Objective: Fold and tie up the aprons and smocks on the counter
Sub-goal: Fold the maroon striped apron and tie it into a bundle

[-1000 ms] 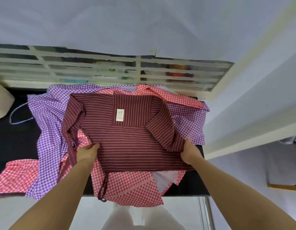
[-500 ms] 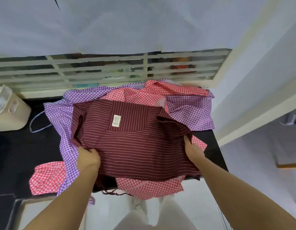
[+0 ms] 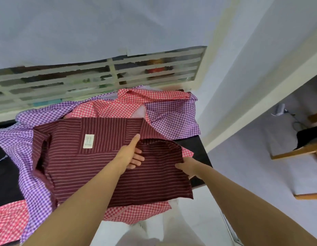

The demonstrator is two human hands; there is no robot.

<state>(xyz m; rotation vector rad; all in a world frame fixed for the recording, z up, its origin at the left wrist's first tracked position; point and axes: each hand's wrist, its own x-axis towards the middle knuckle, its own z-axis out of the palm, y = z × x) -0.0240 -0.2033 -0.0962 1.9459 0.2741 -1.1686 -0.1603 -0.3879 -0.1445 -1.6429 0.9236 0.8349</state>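
Note:
A maroon striped apron (image 3: 86, 167) with a small white label lies on top of the pile on the black counter (image 3: 196, 146). Under it spread a purple gingham smock (image 3: 172, 118) and a red gingham smock (image 3: 136, 102). My left hand (image 3: 131, 155) rests near the apron's middle, forefinger stretched out along a fold, its other fingers curled on the cloth. My right hand (image 3: 188, 166) pinches the apron's right edge, which is folded inward over the body. A folded flap sits at the apron's left side.
Red gingham cloth (image 3: 8, 221) hangs over the counter's front edge at the left. A louvred window (image 3: 100, 80) runs behind the counter. White wall stands to the right, with wooden furniture (image 3: 303, 151) beyond. Pale floor shows below the counter edge.
My left hand left the apron's left side and crossed to its middle. My right hand has brought the right edge inward. The view swung to the right.

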